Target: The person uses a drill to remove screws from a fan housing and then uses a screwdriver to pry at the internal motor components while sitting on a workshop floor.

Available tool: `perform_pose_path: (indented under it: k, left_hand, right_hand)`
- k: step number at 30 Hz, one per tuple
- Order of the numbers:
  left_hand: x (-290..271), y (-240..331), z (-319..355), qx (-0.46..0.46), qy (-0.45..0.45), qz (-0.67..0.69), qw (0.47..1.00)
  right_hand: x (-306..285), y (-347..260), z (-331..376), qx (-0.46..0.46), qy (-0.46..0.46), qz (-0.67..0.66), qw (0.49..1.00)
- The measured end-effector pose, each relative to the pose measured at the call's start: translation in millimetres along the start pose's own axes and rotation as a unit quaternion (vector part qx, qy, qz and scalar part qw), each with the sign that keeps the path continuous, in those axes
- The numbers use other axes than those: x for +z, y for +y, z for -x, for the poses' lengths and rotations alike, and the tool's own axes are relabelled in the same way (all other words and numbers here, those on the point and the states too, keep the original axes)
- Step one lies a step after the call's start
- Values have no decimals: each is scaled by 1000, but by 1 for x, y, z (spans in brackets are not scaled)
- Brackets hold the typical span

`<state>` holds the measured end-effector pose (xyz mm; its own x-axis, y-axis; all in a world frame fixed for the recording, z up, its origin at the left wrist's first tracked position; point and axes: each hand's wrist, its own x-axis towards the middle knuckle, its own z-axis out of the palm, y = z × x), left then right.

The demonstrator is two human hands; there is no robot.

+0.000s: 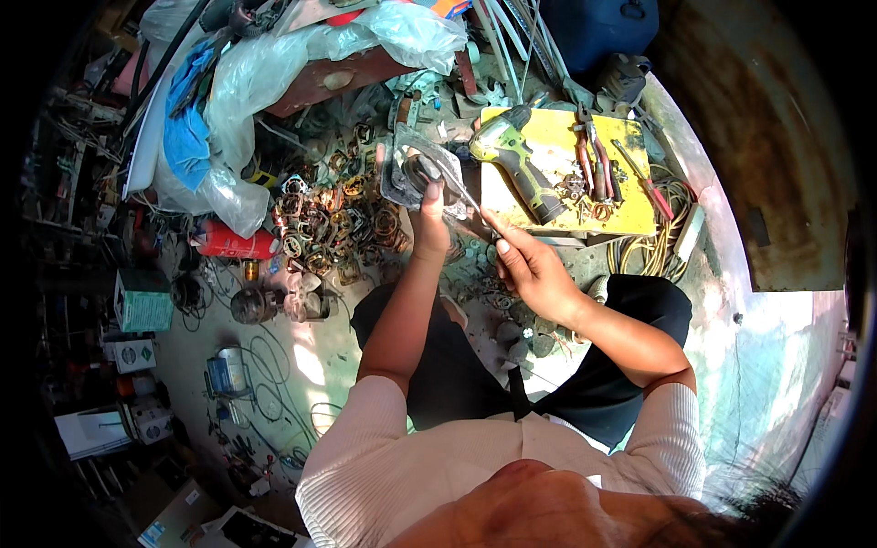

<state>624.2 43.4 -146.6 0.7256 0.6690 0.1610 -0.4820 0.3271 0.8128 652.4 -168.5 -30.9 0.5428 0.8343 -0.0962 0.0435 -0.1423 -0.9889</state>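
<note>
Over a clear plastic tray (391, 187), my left hand (433, 224) grips a dark rounded metal part (422, 171), thumb on top. My right hand (539, 272) is closed around a thin metal tool (464, 194), perhaps a screwdriver. Its handle is mostly hidden in my fingers. The tool's shaft slants up and left to the metal part; whether the tip touches it I cannot tell. Just right of the hands, a green and black cordless drill (523, 169) lies on a yellow board (512, 215).
Pliers (598, 160) and a red-handled screwdriver (647, 183) lie on the board's right side. A heap of copper-wound motor parts (338, 224) covers the floor at left, by a red cylinder (236, 240). Coiled cable (671, 196) sits right of the board. Plastic sheeting (265, 82) drapes behind.
</note>
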Motion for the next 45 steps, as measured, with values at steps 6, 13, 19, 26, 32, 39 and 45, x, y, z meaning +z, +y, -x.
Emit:
perform_pose_path:
  k: [6,13,19,26,32,39,45]
  left_hand:
    - [33,63,-14,-153,-15,229,961]
    - [25,66,-17,-216,-22,269,938]
    - [20,62,-18,-214,-2,255,943]
    - [24,62,-15,-209,-11,213,954]
    - [27,64,-16,-217,-33,233,947]
    - [18,51,-15,-212,-20,252,944]
    - [23,52,-12,-205,-22,225,952]
  right_hand:
    - [-33,1,-11,16,-5,80,997]
    - [-46,-14,-4,-32,14,231,972]
    - [-50,-18,-4,-44,14,257,965]
    - [-51,-22,-4,-19,7,275,961]
    - [-48,-9,-3,-89,37,310,946]
    - [-40,-11,-1,-118,57,371,919]
    - [-42,5,-5,-93,44,257,961]
